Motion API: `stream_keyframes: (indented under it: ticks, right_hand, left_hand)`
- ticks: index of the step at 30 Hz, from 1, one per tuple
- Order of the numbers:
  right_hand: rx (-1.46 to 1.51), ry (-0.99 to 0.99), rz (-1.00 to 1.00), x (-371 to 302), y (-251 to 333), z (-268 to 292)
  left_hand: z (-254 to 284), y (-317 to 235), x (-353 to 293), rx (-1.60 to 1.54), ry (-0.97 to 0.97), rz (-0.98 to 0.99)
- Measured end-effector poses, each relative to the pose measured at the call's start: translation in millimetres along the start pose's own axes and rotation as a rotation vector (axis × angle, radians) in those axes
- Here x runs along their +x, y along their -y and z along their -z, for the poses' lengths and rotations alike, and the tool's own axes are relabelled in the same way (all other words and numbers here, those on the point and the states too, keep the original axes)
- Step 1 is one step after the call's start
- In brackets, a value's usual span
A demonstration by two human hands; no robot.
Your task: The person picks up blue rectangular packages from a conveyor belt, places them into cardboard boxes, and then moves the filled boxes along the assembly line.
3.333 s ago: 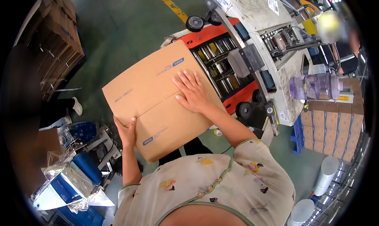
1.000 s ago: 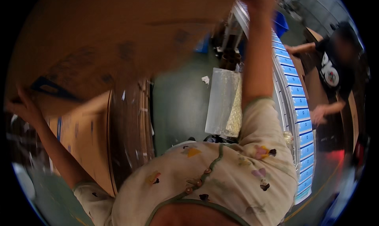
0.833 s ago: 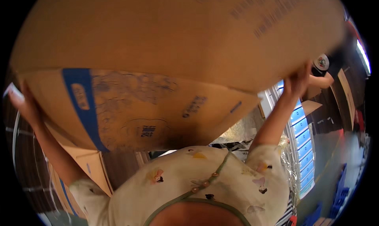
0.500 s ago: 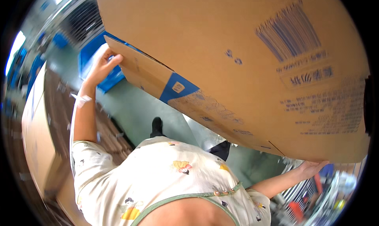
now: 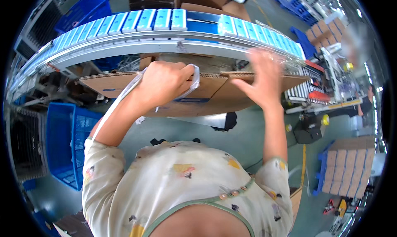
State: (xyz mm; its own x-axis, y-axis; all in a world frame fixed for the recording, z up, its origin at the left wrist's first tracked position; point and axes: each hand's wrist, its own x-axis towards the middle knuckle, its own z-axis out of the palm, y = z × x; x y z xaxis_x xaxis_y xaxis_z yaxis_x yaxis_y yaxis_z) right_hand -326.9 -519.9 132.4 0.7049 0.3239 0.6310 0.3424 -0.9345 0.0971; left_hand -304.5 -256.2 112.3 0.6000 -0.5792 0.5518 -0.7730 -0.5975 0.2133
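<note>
An open cardboard carton point(image 5: 223, 100) stands in front of me below the conveyor, its upper flap edges toward the line. My left hand point(image 5: 165, 82) is closed in a fist above its left flap. A translucent white plastic strip point(image 5: 120, 98) runs along that forearm and loops out at the fingers, which appear to grip it. My right hand point(image 5: 264, 77), smeared by motion, has its thumb apart and fingers stretched over the carton's right flap; nothing shows in it. The carton's inside is mostly hidden from me.
Along the conveyor point(image 5: 124, 44) stand several blue-and-white packs point(image 5: 147, 20), with a gap near the middle. A blue crate point(image 5: 62, 144) is at left. Stacked cartons point(image 5: 347, 166) sit on a blue pallet at right. Machinery point(image 5: 314, 86) adjoins the conveyor's right end.
My view has swung round to the conveyor. The carton, held up by both hands before, now sits lower and upright-edged ahead. My left hand has closed; the right has left the carton's lower edge.
</note>
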Motion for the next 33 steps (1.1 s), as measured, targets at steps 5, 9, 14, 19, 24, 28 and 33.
stream_keyframes:
  ticks: [5, 9, 14, 19, 24, 28, 33]
  right_hand:
    - [0.018, -0.02, -0.011, -18, 3, -21]
    - [0.036, -0.081, 0.038, -8, 16, -26]
    - [0.084, -0.112, 0.143, 37, 26, -53]
    - [0.13, -0.159, 0.238, 51, 40, -38]
    - [0.086, -0.028, 0.217, 5, -2, -41]
    - [0.047, -0.163, 0.196, -33, 19, -48]
    - [0.506, -0.172, 0.085, -66, 45, -12]
  left_hand:
    - [63, 114, -125, 0.249, -0.315, 0.135]
    - [122, 170, -475, 1.713, 0.664, 0.877]
    - [-24, 33, -657, 0.18, 1.409, 1.062]
    - [48, 6, -269, -0.043, 0.564, 1.005]
    - [91, 32, -94, 0.426, 0.095, 0.306]
    - [107, 85, -73, -0.001, 0.615, 0.757]
    - [110, 110, -68, 0.087, 0.741, 0.609]
